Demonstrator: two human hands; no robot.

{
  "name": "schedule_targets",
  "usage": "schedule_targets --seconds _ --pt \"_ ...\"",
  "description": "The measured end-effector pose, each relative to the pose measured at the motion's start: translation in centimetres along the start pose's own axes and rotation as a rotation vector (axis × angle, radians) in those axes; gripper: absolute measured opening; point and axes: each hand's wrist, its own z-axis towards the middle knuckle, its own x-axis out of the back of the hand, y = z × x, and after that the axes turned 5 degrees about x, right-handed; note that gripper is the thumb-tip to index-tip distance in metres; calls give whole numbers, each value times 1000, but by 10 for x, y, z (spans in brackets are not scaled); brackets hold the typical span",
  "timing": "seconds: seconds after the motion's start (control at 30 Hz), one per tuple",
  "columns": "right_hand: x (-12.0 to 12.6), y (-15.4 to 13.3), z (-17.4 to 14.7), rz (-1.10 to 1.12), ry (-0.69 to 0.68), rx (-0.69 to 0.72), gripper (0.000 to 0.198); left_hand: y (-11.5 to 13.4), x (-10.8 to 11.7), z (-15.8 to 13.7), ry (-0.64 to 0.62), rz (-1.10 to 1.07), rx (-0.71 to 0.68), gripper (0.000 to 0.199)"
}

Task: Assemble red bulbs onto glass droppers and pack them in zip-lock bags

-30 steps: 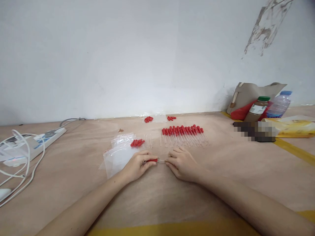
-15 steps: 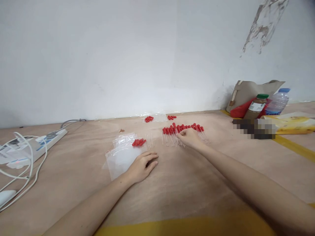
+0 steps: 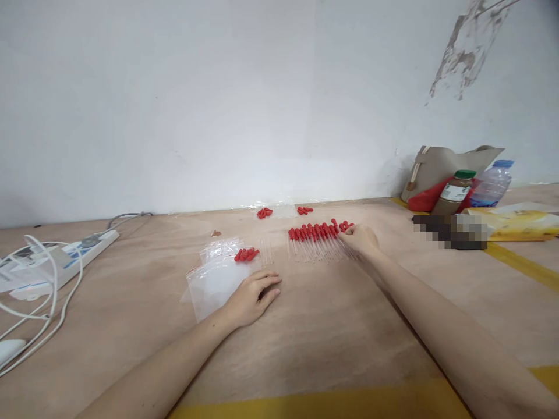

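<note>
Droppers with red rubber bulbs and thin clear tubes lie side by side in a row (image 3: 314, 233), bulbs towards the wall. My right hand (image 3: 361, 240) is at the right end of the row, thumb and fingertips pinched on a dropper, which they partly hide. My left hand (image 3: 251, 299) rests on the table with its fingers apart, holding nothing. Beside and partly under it lie clear zip bags (image 3: 209, 288). Several loose red bulbs (image 3: 247, 254) sit on the bags' far edge, with bare clear tubes (image 3: 266, 251) next to them.
By the wall are two more small heaps of red bulbs (image 3: 264, 213) and clear plastic (image 3: 283, 210). A power strip (image 3: 94, 241) with white cables is at left. Bottles (image 3: 456, 192), a grey bag (image 3: 437, 166) and a yellow packet (image 3: 519, 224) stand at right.
My right hand has moved right along the dropper row, from its middle to its right end, uncovering the middle droppers. My left hand has stayed in place.
</note>
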Motion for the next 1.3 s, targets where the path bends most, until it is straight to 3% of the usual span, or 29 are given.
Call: schedule_targets --seconds 0.33,0.47,0.6,0.67,0.73,0.97,1.13,1.3 --pt "-1 -7 -7 -62 -28 25 21 -1 -1 0 -1 5 1 27" --pt "3 -16 -11 -80 23 43 22 -1 0 1 -14 9 0 27" --pt "-3 -46 -27 -15 63 272 18 0 1 2 -24 21 7 27" --pt "-11 -67 -37 4 -19 454 18 -1 1 3 -24 27 -6 27" --pt "-22 -88 -44 -54 -91 532 20 -1 2 3 -32 37 -28 28" --pt "-49 -130 -42 -207 -146 404 24 7 12 5 10 344 -130 22" --pt "-55 -139 -37 -241 -173 323 23 -12 35 20 276 459 72 14" --pt "-61 -143 -34 -266 -181 274 21 -41 47 42 292 472 232 22"
